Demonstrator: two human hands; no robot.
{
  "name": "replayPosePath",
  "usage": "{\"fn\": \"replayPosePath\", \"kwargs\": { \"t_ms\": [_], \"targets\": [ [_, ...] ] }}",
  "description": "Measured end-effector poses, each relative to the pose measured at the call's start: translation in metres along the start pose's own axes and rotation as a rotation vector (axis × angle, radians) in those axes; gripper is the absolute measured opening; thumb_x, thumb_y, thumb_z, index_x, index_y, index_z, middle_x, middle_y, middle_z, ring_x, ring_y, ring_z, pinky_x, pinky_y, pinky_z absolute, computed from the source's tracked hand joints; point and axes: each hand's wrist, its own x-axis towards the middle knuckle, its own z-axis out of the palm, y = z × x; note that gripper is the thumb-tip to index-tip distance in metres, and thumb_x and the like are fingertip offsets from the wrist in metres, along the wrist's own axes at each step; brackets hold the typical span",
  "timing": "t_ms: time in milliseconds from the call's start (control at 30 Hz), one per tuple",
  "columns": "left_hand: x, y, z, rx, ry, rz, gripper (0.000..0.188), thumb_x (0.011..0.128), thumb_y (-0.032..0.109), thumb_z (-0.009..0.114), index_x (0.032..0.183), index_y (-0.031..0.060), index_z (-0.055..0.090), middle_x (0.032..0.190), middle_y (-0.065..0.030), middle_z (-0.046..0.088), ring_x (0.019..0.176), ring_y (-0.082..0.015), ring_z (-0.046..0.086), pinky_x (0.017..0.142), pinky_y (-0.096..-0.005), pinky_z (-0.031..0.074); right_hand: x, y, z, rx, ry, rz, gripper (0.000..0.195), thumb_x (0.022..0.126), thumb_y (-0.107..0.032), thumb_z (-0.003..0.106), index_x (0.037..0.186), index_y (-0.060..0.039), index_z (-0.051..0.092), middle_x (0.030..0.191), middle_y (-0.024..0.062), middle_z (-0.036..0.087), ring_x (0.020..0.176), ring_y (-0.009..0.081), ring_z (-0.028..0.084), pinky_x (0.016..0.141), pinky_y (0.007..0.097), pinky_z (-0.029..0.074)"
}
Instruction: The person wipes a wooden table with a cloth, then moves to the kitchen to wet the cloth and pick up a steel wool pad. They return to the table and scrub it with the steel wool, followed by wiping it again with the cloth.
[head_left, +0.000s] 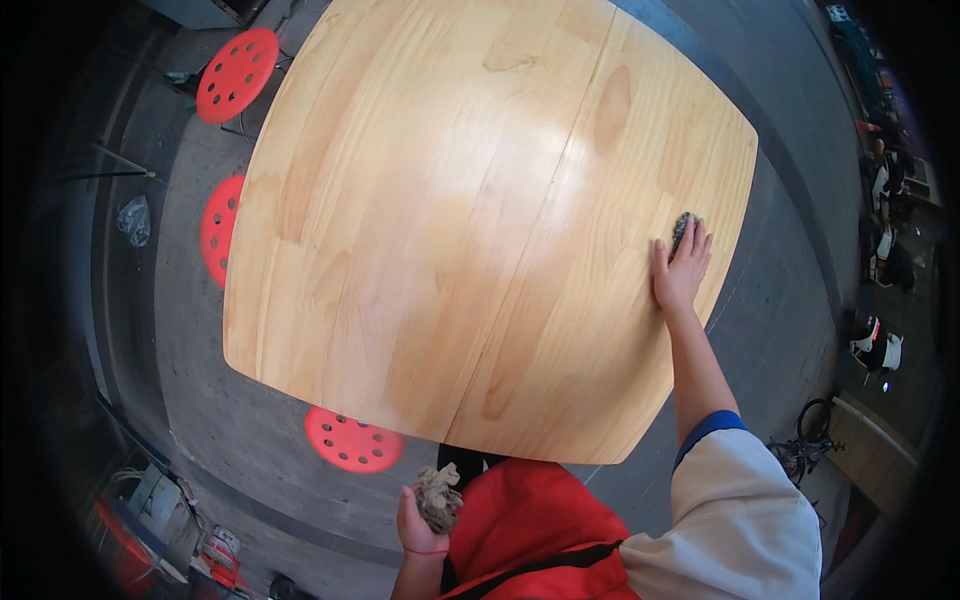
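Note:
A large wooden tabletop (420, 247) with a light, glossy grain and a lengthwise seam fills the middle of the view. Near its right edge my right hand (681, 274) presses a dark grey scouring pad (682, 231) flat against the wood, fingers stretched over it. Below the table's near edge, in front of the red apron (525, 510), my left hand (421, 525) holds a crumpled grey-brown cloth (439, 499).
Red round stools with holes (237, 75) stand along the left side, and another red stool (354, 442) is by the near edge. A clear plastic bag (135, 221) lies on the floor. A bicycle (806, 442) is at the lower right.

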Motion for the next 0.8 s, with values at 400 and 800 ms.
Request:
{"fn": "replayPosePath", "kwargs": {
  "t_ms": [400,800],
  "targets": [
    [-0.002,0.009,0.035,0.132,0.037,0.035,0.043,0.098,0.039,0.034,0.107,-0.0016,0.047,0.098,-0.0186,0.06,0.075,-0.0292,0.063,0.061,-0.0388,0.054,0.05,-0.046,-0.026,0.105,-0.155,-0.507,0.067,0.087,-0.052,0.047,0.141,-0.0137,0.033,0.147,0.0081,0.029,0.138,0.0336,0.019,0.111,0.0513,0.012],
    [-0.014,0.016,0.07,0.34,-0.163,0.047,0.042,0.099,0.035,0.033,0.116,0.0002,0.048,0.112,-0.016,0.058,0.095,-0.0274,0.06,0.075,-0.0384,0.053,-0.081,-0.156,-0.023,0.462,-0.413,-1.147,0.071,0.085,-0.054,0.046,0.14,-0.0112,0.034,0.145,0.0021,0.033,0.139,0.0239,0.02,0.114,0.0494,0.008]
  ]
}}
